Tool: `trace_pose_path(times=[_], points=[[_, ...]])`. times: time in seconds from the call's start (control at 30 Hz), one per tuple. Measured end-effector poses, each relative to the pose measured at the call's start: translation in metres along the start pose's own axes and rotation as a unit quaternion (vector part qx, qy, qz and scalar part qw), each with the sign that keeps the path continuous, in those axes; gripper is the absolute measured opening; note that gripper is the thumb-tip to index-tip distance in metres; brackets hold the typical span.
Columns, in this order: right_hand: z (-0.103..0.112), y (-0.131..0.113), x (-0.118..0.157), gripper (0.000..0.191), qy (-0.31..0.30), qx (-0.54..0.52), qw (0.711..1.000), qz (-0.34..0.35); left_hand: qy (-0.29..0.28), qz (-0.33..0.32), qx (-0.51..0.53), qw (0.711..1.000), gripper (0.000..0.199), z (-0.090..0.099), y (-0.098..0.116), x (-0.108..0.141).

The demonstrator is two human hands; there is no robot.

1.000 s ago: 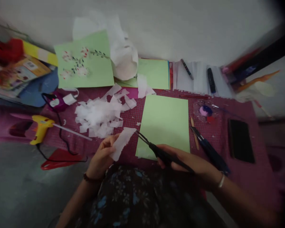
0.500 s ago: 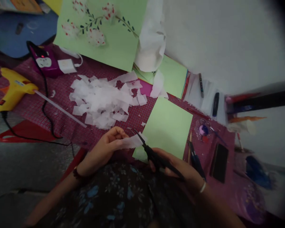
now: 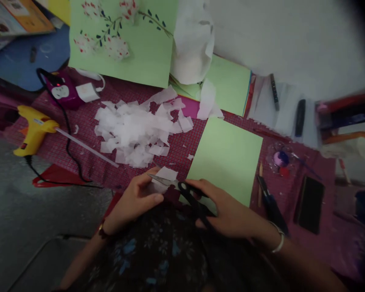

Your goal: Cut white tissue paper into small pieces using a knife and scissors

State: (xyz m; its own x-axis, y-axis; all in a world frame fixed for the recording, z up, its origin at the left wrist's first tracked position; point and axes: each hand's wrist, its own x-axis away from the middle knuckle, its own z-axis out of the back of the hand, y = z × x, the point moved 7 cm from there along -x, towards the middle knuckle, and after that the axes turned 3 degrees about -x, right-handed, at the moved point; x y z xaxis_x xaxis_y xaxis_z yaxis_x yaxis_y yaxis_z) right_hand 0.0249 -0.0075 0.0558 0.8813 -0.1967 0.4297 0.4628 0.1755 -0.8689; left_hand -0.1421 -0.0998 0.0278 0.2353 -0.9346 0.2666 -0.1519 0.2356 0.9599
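Head view, as I watch from my remote post. The left hand [image 3: 132, 205] has its grip partly closed, thumb and fingers about a short white paper piece [image 3: 168, 173]. The right hand [image 3: 228, 209] has its grip wrapped around the black handles of the scissors [image 3: 185, 190], whose pointed blades lie across the paper piece in my line of sight; whether they touch it I cannot tell. Beyond the left hand, a pile of cut white paper [image 3: 134, 132] rests on the red-checked desk [image 3: 184, 140]. Just beyond the right hand lies a plain green sheet [image 3: 228, 154]. I note a yellow glue gun [image 3: 33, 125] at far left, its clear stick directed toward the pile, and a dark-handled cutter [image 3: 272, 207] beside the right forearm.
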Motion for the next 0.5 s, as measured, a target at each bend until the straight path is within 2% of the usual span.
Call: trace_pose_path(times=[0.1,0.17,0.3,0.5], points=[[-0.001,-0.002,-0.002,0.085,-0.009,0.011,1.0,0.003,-0.019,-0.01,0.008,1.0,0.046,0.007,0.009,0.005],[0.0,-0.003,-0.003,0.084,-0.012,0.025,1.0,0.004,0.003,-0.001,0.021,1.0,0.041,0.012,0.011,0.007],[0.002,-0.003,-0.005,0.083,-0.013,0.021,1.0,0.011,0.055,0.047,0.034,0.997,0.017,0.012,0.004,0.006],[0.001,0.006,-0.002,0.084,-0.022,-0.017,1.0,0.002,0.107,0.029,0.052,0.992,0.018,0.004,-0.001,0.001]])
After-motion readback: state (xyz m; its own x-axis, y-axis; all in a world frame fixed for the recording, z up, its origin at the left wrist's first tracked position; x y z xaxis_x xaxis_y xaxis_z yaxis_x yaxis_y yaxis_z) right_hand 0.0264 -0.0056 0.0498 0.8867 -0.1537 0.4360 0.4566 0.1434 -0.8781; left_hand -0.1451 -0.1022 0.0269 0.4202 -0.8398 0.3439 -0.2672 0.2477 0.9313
